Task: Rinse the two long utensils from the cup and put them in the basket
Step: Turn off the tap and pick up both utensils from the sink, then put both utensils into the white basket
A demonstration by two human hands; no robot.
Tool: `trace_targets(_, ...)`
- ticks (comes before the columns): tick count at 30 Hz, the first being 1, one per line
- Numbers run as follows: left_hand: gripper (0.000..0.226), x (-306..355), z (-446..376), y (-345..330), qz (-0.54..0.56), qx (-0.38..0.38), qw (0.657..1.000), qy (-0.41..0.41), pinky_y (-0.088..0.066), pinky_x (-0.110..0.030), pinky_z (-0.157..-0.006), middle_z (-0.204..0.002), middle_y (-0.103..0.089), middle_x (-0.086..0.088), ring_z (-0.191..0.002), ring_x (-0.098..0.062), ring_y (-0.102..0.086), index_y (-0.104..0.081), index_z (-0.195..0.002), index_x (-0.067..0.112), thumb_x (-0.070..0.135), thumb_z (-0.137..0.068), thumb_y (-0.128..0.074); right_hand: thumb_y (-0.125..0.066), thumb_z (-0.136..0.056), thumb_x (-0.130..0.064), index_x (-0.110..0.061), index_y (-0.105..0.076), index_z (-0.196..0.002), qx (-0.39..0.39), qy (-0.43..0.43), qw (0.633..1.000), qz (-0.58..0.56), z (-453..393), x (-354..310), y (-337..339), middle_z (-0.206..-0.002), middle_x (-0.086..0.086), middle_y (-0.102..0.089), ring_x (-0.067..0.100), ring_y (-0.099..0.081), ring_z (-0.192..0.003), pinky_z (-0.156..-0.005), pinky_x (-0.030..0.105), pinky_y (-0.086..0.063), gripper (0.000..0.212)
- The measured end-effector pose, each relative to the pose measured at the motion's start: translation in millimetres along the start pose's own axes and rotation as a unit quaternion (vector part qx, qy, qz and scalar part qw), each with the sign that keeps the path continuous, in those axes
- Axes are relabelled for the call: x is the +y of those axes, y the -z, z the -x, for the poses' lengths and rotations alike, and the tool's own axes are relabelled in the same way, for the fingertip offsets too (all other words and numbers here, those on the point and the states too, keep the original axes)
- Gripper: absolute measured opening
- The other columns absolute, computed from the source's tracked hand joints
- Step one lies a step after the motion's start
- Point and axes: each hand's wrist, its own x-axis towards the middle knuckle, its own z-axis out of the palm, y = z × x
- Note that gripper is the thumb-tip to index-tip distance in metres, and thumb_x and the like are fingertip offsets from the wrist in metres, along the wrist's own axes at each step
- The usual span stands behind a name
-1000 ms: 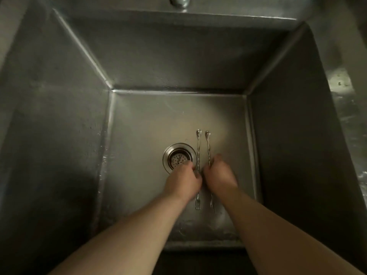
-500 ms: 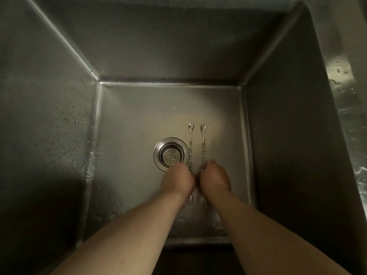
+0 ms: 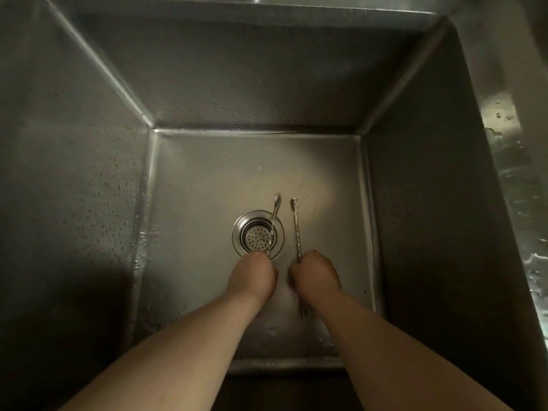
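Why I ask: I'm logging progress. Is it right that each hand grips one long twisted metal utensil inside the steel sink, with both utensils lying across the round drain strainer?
Not quite. In the head view, only the left hand's long twisted metal utensil crosses the round drain strainer. The right hand's utensil sits beside it, over bare steel sink floor.

The sink (image 3: 89,203) is being viewed steeply downward from the head-worn camera, close above its basin.
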Motion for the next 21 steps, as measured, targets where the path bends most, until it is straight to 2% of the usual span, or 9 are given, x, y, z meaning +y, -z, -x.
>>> trace_targets(2,0.025,-2,3,7,0.002,0.009,1.000,-0.013,-0.046,-0.034,-0.077,-0.105,-0.068,-0.023,-0.100,-0.039,-0.062,-0.064,-0.100,-0.002,0.015,-0.083,-0.057,-0.051,-0.093,-0.014,-0.002,-0.063,-0.112,0.010,0.012,1.000,0.003,4,-5,3,-0.116,0.019,-0.068,0.034,-0.065,-0.106,-0.076,0.028,-0.046,0.025)
trace_targets(5,0.021,-2,7,20,0.015,0.036,0.999,-0.027,-0.038,-0.028,-0.067,-0.100,-0.068,-0.023,-0.096,-0.038,-0.063,-0.064,-0.093,-0.001,0.015,-0.082,-0.056,-0.047,-0.097,-0.013,0.000,-0.064,-0.114,0.012,0.065,0.998,0.024,10,-12,10,-0.118,0.020,-0.067,0.033,-0.065,-0.109,-0.084,0.031,-0.050,0.027)
trace_targets(9,0.019,5,17,49,0.018,0.089,0.994,-0.051,-0.034,-0.028,-0.064,-0.096,-0.070,-0.021,-0.093,-0.038,-0.064,-0.062,-0.090,0.002,0.019,-0.085,-0.056,-0.051,-0.093,-0.014,0.001,-0.061,-0.114,0.017,0.056,0.998,0.023,23,-26,27,-0.117,0.021,-0.068,0.035,-0.065,-0.109,-0.083,0.034,-0.052,0.027)
trace_targets(12,0.016,13,30,80,0.031,0.130,0.989,-0.067,-0.032,-0.028,-0.062,-0.091,-0.070,-0.018,-0.087,-0.037,-0.064,-0.061,-0.084,0.007,0.021,-0.083,-0.056,-0.052,-0.091,-0.016,0.000,-0.059,-0.111,0.032,0.086,0.996,0.000,43,-40,45,-0.114,0.021,-0.069,0.036,-0.064,-0.107,-0.076,0.030,-0.045,0.026)
trace_targets(15,0.009,22,52,119,0.049,0.159,0.981,-0.100,-0.032,-0.028,-0.060,-0.084,-0.070,-0.015,-0.081,-0.035,-0.063,-0.054,-0.078,0.015,0.022,-0.082,-0.057,-0.050,-0.089,-0.018,-0.005,-0.058,-0.103,0.071,0.125,0.989,-0.031,76,-58,72,-0.106,0.020,-0.069,0.038,-0.064,-0.099,-0.070,0.030,-0.039,0.021)
trace_targets(18,0.010,34,80,163,0.055,0.192,0.970,-0.135,-0.031,-0.028,-0.059,-0.079,-0.067,-0.007,-0.073,-0.029,-0.057,-0.051,-0.079,0.018,0.025,-0.082,-0.059,-0.051,-0.091,-0.023,-0.010,-0.056,-0.094,0.114,0.179,0.975,-0.071,121,-77,106,-0.094,0.014,-0.070,0.036,-0.064,-0.089,-0.069,0.032,-0.043,0.013)
trace_targets(21,0.012,53,118,212,0.077,0.222,0.957,-0.172,-0.029,-0.028,-0.056,-0.066,-0.055,0.005,-0.061,-0.020,-0.048,-0.048,-0.077,0.020,0.025,-0.081,-0.059,-0.054,-0.091,-0.027,-0.016,-0.053,-0.086,0.145,0.235,0.954,-0.115,176,-93,149,-0.080,0.005,-0.067,0.031,-0.066,-0.075,-0.066,0.037,-0.053,0.012)
